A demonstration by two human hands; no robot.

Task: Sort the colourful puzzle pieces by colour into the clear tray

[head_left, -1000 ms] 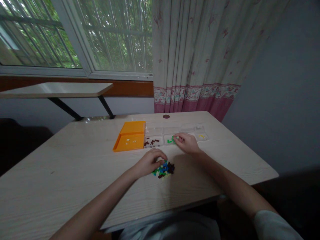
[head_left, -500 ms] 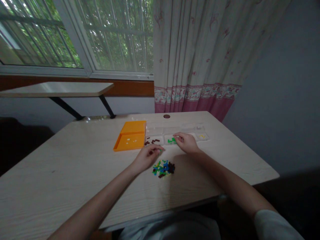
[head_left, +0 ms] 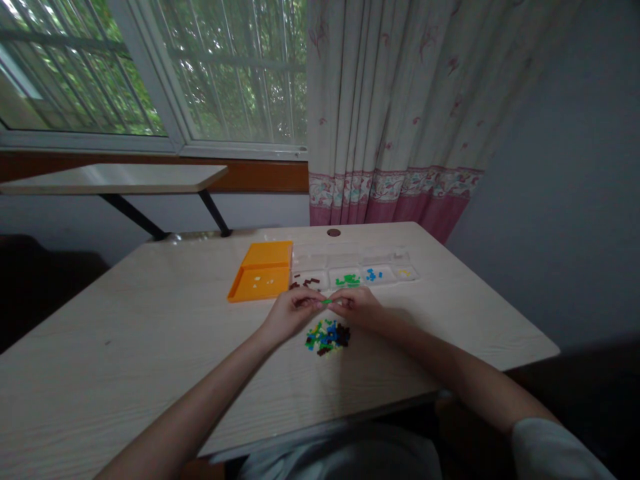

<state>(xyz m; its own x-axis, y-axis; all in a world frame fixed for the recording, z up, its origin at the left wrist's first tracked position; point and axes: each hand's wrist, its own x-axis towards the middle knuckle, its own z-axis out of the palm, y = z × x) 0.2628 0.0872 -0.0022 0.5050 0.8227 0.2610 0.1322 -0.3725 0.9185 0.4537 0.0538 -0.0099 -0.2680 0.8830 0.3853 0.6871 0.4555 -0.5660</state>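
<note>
My left hand (head_left: 294,311) and my right hand (head_left: 361,307) meet above the table, their fingertips pinched on a small green toy brick (head_left: 327,301) between them. Just below them on the table lies a pile of mixed small bricks (head_left: 327,337) in green, blue, yellow and dark brown. Behind my hands stands a clear divided tray (head_left: 324,273). Brown bricks (head_left: 311,281) lie in its left compartment, green bricks (head_left: 349,279) in the one beside it, then blue bricks (head_left: 373,274) and a few yellow bricks (head_left: 405,273) on the right.
An orange open case (head_left: 265,254) with a few small white pieces (head_left: 257,279) adjoins the tray's left end. A raised shelf (head_left: 150,175) stands at the back left of the wooden table (head_left: 165,300). A curtain (head_left: 370,120) hangs behind the table.
My right hand has come back from the green compartment toward me and met my left hand at the green brick. The blue bricks it was covering now show. My left hand stays almost in place.
</note>
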